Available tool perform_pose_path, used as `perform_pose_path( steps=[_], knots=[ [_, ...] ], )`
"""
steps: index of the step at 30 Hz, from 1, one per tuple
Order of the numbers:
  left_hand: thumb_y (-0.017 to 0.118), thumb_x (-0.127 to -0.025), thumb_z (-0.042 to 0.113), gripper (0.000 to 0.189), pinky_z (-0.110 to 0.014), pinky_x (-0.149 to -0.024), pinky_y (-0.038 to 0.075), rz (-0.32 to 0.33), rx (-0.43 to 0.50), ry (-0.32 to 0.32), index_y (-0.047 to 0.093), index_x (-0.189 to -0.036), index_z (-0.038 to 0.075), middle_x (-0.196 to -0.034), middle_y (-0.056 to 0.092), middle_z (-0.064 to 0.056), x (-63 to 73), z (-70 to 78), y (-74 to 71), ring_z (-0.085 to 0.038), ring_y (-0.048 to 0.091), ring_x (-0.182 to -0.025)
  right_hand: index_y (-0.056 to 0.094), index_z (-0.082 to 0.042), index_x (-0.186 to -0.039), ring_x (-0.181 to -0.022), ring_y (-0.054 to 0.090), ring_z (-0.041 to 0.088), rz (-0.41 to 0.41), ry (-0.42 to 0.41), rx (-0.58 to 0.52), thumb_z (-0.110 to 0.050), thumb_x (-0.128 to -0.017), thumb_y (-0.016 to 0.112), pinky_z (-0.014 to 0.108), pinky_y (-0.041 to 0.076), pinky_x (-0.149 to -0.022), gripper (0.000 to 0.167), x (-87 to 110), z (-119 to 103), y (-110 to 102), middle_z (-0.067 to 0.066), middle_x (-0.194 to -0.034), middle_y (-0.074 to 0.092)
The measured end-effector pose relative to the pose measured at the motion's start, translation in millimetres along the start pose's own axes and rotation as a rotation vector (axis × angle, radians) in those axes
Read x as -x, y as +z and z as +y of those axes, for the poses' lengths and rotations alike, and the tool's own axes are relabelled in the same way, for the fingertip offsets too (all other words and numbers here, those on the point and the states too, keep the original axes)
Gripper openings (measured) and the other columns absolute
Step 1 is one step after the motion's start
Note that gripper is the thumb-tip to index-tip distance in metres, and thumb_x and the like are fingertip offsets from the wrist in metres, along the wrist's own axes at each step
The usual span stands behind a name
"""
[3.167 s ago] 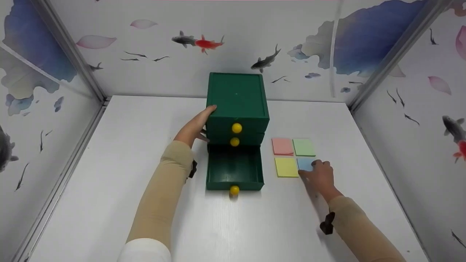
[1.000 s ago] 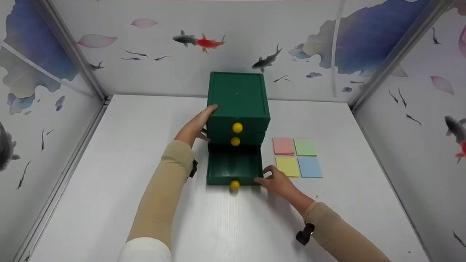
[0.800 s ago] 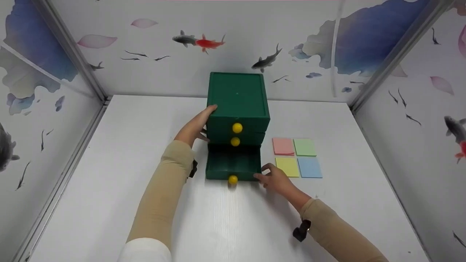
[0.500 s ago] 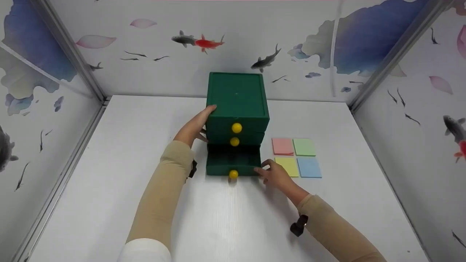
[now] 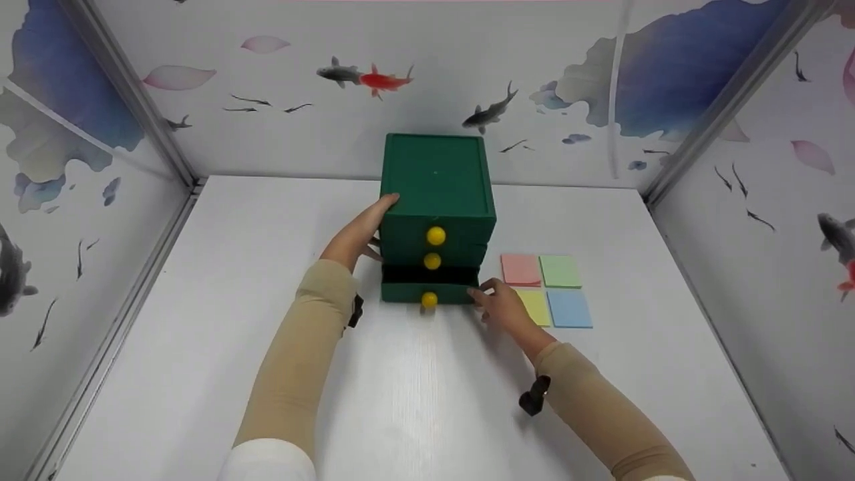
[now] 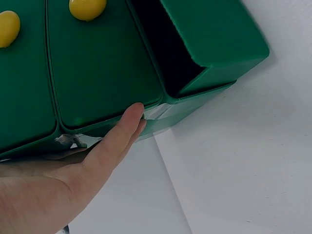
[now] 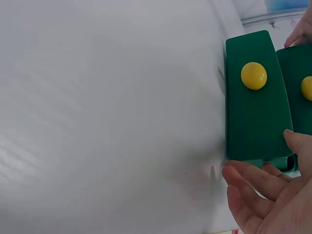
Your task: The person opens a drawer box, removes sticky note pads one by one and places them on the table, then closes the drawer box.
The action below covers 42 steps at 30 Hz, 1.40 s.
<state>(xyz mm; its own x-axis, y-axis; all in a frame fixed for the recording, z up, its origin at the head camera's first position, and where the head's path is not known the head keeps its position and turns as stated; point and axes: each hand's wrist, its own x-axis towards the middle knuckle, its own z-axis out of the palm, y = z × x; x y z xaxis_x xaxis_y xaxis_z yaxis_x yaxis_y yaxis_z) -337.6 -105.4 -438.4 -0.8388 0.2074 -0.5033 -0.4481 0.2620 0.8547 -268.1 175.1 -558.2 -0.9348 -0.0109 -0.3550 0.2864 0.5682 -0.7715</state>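
A green cabinet [image 5: 437, 175] with yellow knobs stands at the back middle. Its bottom drawer [image 5: 401, 292] sticks partly out, a dark gap showing above the front; the two drawers above sit flush. My left hand [image 5: 357, 230] rests along the cabinet's left side, thumb at the top edge and fingers straight in the left wrist view. My right hand [image 5: 504, 307] is at the bottom drawer's right front corner. In the right wrist view, the thumb [image 7: 294, 140] presses the front panel, while the loosely bent fingers [image 7: 258, 179] lie by the drawer's side.
Pink [image 5: 521, 270], green [image 5: 560, 271], yellow [image 5: 536, 306] and blue [image 5: 570, 308] sticky note pads lie in a square right of the cabinet; my right hand partly covers the yellow one. Printed walls [image 5: 267, 140] enclose the white table [image 5: 401, 414] at the back and sides.
My right hand has gone from the blue pad to the bottom drawer's corner. The drawer has slid well inward, the hand moving along with it. My left hand has stayed on the cabinet.
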Motion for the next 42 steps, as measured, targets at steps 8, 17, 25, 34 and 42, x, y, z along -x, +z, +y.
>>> perform_pose_path(
  steps=[8, 17, 25, 34, 42],
  knots=[
    [0.039, -0.090, 0.071, 0.090, -0.055, -0.098, 0.043, 0.004, 0.026, 0.011, 0.019, -0.157, 0.014, -0.153, 0.026, -0.019, 1.1, -0.3, 1.5, -0.045, 0.035, -0.131, 0.050, -0.007, -0.124, -0.085, 0.061, 0.027, 0.044, 0.004, -0.025, -0.039, -0.097, 0.060, 0.034, 0.053, -0.075, 0.043, -10.1, -5.1, 0.9, 0.013, -0.107, 0.063],
    [0.039, -0.089, 0.071, 0.091, -0.055, -0.097, 0.044, 0.024, 0.026, -0.003, 0.016, -0.157, 0.015, -0.153, 0.026, -0.019, 1.8, 1.1, 2.0, -0.044, 0.036, -0.130, 0.044, -0.007, -0.131, -0.088, 0.062, 0.028, 0.098, 0.018, -0.044, -0.038, -0.098, 0.059, 0.036, 0.053, -0.079, 0.047, -14.8, -15.0, 4.1, 0.013, -0.110, 0.062],
    [0.039, -0.090, 0.072, 0.091, -0.055, -0.098, 0.043, 0.016, 0.030, -0.011, 0.015, -0.157, 0.014, -0.152, 0.027, -0.020, 1.0, 0.8, 1.0, -0.044, 0.035, -0.131, 0.043, -0.010, -0.130, -0.087, 0.062, 0.027, 0.115, 0.032, -0.050, -0.037, -0.098, 0.060, 0.035, 0.054, -0.078, 0.045, -20.0, -17.2, 5.6, 0.011, -0.109, 0.061],
    [0.038, -0.090, 0.071, 0.092, -0.055, -0.096, 0.045, 0.015, 0.029, 0.002, 0.015, -0.157, 0.013, -0.153, 0.027, -0.020, 0.4, 0.2, 0.1, -0.045, 0.036, -0.130, 0.043, -0.011, -0.131, -0.087, 0.059, 0.027, 0.104, 0.056, -0.027, -0.038, -0.097, 0.061, 0.032, 0.054, -0.074, 0.047, -22.6, -18.1, 6.1, 0.011, -0.109, 0.061],
    [0.039, -0.090, 0.070, 0.091, -0.058, -0.097, 0.043, 0.011, 0.039, 0.010, 0.017, -0.156, 0.012, -0.152, 0.027, -0.021, 0.6, -0.2, 0.8, -0.045, 0.035, -0.130, 0.048, -0.008, -0.128, -0.091, 0.060, 0.027, 0.116, 0.018, -0.012, -0.037, -0.095, 0.063, 0.037, 0.052, -0.081, 0.047, -18.5, -13.6, 0.6, 0.011, -0.110, 0.063]
  ],
)
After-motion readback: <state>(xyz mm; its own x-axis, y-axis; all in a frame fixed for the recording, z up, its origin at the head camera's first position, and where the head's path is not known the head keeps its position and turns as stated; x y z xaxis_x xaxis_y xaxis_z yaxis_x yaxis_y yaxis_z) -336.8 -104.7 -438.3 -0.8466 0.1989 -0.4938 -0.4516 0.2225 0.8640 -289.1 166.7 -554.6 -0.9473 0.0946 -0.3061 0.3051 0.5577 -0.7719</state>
